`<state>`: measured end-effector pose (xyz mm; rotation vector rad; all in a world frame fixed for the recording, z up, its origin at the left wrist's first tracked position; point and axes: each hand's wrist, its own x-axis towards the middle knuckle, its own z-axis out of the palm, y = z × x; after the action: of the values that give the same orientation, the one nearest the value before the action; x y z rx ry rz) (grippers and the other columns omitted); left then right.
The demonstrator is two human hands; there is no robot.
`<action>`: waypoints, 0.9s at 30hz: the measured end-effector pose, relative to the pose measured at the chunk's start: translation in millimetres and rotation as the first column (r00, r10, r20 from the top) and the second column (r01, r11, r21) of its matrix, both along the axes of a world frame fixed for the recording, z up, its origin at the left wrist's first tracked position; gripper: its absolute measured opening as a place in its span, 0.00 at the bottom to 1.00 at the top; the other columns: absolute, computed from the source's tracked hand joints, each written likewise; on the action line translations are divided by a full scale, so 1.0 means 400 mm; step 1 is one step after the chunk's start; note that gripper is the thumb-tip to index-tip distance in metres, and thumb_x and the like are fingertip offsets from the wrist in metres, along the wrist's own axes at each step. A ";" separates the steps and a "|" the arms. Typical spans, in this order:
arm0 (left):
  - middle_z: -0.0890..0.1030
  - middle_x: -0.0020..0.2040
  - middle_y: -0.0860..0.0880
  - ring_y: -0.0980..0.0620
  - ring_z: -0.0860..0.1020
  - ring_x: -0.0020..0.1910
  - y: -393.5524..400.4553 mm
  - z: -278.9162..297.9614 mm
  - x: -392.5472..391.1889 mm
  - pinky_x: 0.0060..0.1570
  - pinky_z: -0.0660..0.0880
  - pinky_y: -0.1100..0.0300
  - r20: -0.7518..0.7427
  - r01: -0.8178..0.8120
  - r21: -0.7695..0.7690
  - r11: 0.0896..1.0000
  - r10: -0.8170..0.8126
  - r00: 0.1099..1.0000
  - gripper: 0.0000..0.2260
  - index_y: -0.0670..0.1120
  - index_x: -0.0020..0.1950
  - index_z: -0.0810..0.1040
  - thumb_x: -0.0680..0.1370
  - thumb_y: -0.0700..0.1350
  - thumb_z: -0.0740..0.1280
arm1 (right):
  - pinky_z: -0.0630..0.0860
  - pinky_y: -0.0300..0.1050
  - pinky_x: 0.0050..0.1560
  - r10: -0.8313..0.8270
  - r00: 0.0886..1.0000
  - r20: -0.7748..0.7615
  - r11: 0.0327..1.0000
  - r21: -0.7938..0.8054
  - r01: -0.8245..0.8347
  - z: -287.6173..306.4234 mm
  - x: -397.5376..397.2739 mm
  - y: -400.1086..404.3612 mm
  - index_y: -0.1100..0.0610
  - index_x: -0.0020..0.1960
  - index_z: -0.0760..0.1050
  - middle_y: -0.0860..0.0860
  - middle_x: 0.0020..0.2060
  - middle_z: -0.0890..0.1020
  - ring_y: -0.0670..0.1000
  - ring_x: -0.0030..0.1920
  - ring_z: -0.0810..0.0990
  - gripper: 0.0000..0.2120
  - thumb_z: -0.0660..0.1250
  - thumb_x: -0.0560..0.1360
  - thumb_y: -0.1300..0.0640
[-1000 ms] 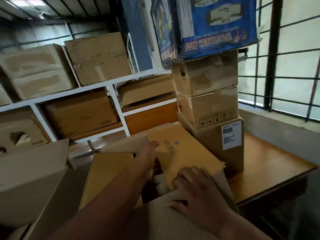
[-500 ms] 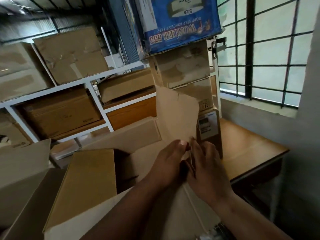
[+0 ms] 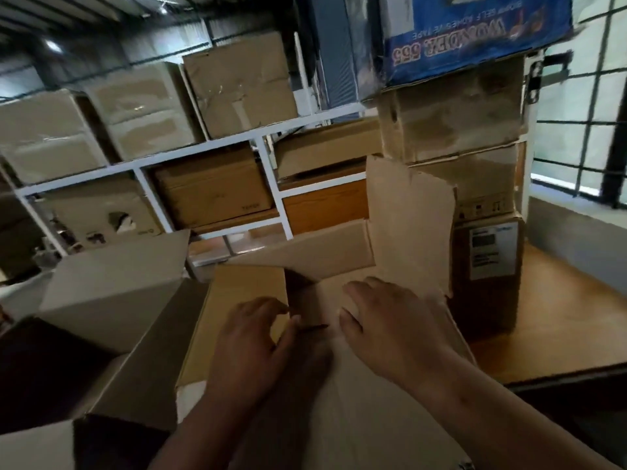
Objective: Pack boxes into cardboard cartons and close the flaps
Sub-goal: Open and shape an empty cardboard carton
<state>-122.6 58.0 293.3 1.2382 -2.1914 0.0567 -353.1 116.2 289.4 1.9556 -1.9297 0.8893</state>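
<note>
An open brown cardboard carton [image 3: 339,395] sits right in front of me. Its right flap [image 3: 410,225] stands upright and its far flap [image 3: 322,254] leans outward. My left hand [image 3: 251,340] curls its fingers over the inner edge of the left flap [image 3: 244,290], thumb underneath. My right hand [image 3: 390,327] lies on the near flap, which is folded inward, fingers spread and slightly bent. The opening is a dark gap [image 3: 302,300] between my hands, and whatever is inside is hidden.
A stack of cartons [image 3: 475,184] topped by a blue tape box [image 3: 475,39] stands close on the right, on a wooden table [image 3: 559,317]. Another open carton [image 3: 112,286] stands on the left. White shelving [image 3: 203,147] full of cartons fills the back. A barred window [image 3: 593,130] is at the right.
Both hands have let go of the upright right flap and dropped lower. My left hand went over to the left flap, and my right hand came down onto the near flap.
</note>
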 end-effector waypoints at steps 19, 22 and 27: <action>0.71 0.79 0.54 0.49 0.75 0.72 -0.026 -0.132 0.327 0.68 0.78 0.48 -0.388 -0.100 0.558 0.824 0.365 0.846 0.49 0.63 0.82 0.60 0.65 0.76 0.72 | 0.75 0.50 0.53 -0.135 0.666 0.734 0.720 0.535 -0.442 -0.051 0.323 -0.344 0.47 0.79 0.70 0.49 0.69 0.78 0.54 0.61 0.79 0.32 0.65 0.82 0.31; 0.71 0.79 0.55 0.51 0.75 0.72 -0.031 -0.124 0.339 0.69 0.78 0.46 -0.462 -0.028 0.541 0.840 0.325 0.825 0.50 0.67 0.81 0.58 0.64 0.75 0.76 | 0.75 0.50 0.50 -0.015 0.638 0.770 0.882 0.310 -0.354 0.006 0.337 -0.346 0.44 0.74 0.71 0.49 0.66 0.77 0.53 0.60 0.78 0.28 0.66 0.80 0.32; 0.72 0.74 0.62 0.57 0.75 0.68 -0.036 -0.126 0.328 0.68 0.78 0.50 -0.574 0.034 0.543 0.839 0.341 0.745 0.60 0.71 0.83 0.50 0.60 0.76 0.80 | 0.83 0.44 0.49 0.340 0.287 0.896 0.803 -0.118 -0.584 0.127 0.425 -0.266 0.24 0.73 0.65 0.32 0.56 0.83 0.47 0.57 0.85 0.25 0.62 0.78 0.25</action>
<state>8.7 43.7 242.7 1.4450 -1.4942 -0.8490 -183.1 9.6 340.3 2.5494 -1.8943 2.4188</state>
